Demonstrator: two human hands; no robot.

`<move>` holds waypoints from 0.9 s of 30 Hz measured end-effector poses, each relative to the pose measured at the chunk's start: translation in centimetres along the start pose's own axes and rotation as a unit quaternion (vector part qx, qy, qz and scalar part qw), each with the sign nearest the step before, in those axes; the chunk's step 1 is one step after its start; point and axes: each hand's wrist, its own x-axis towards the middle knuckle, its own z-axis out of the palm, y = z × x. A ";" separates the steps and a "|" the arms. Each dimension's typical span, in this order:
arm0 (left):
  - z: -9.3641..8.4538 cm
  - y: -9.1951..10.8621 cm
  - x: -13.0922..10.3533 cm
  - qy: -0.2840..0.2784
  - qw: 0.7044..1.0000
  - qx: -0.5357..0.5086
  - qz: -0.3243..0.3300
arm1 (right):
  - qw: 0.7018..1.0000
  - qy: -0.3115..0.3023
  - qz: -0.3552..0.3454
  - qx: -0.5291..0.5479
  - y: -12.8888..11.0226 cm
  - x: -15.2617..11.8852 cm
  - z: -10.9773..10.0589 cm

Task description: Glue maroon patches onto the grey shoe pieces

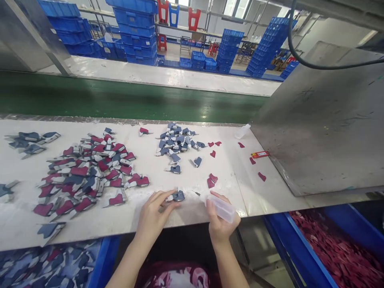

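Near the front edge of the white table (192,216), my left hand (156,210) pinches a small blue-grey and white part (179,196) between thumb and fingers. My right hand (222,224) is wrapped round a translucent plastic bottle (222,208), tilted with its thin dark tip (196,193) pointing left at the held part. The tip and the part are apart. Behind my left hand lies a pile of blue-grey parts (177,140). Two red flat pieces (211,181) lie just beyond the bottle.
At left is a large mixed pile of red and blue-grey parts (90,172). Blue bins (315,248) with pieces stand below the front edge at both sides. A metal panel (324,120) bounds the right. A red-yellow tube (260,154) and another bottle (242,131) lie near it.
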 end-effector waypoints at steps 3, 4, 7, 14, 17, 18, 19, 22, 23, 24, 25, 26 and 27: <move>0.0 0.0 0.1 0.008 1.000 -0.002 0.011 | 0.999 -0.046 0.004 0.023 -0.7 -0.5 1.2; 0.1 0.0 0.1 0.009 1.000 0.000 0.013 | 0.998 -0.055 0.004 0.025 -0.8 -0.5 1.5; 0.2 -0.1 0.1 0.009 1.000 0.007 0.016 | 0.997 -0.070 -0.002 0.012 -0.9 -0.5 1.9; 0.2 -0.3 0.0 0.002 1.000 0.010 0.022 | 0.995 -0.094 -0.036 0.004 -0.5 -0.4 1.9; 0.4 -0.6 -0.1 0.009 0.999 0.010 0.038 | 0.995 -0.092 -0.037 0.009 -0.6 -0.3 2.1; 0.4 -0.7 -0.1 0.012 0.999 0.010 0.044 | 0.995 -0.092 -0.037 0.011 -0.7 -0.3 2.1; 0.5 -0.8 -0.1 0.015 0.999 0.011 0.050 | 0.995 -0.094 -0.037 0.013 -0.7 -0.3 2.1; 0.5 -1.0 -0.1 0.018 0.998 0.013 0.059 | 0.994 -0.103 -0.042 0.011 -1.0 -0.2 2.1; 0.5 -1.0 -0.1 0.018 0.998 0.013 0.060 | 0.994 -0.104 -0.044 0.010 -1.0 -0.2 2.1; 0.5 -0.9 -0.1 0.019 0.998 0.014 0.059 | 0.994 -0.102 -0.044 0.009 -1.0 -0.2 2.1; 0.5 -0.9 -0.1 0.020 0.998 0.014 0.058 | 0.994 -0.098 -0.041 0.009 -1.1 -0.2 2.1; 0.5 -0.9 -0.1 0.020 0.998 0.013 0.056 | 0.995 -0.093 -0.037 0.009 -1.1 -0.2 2.1; 0.5 -0.8 -0.1 0.020 0.998 0.012 0.055 | 0.996 -0.088 -0.033 0.009 -1.0 -0.2 2.1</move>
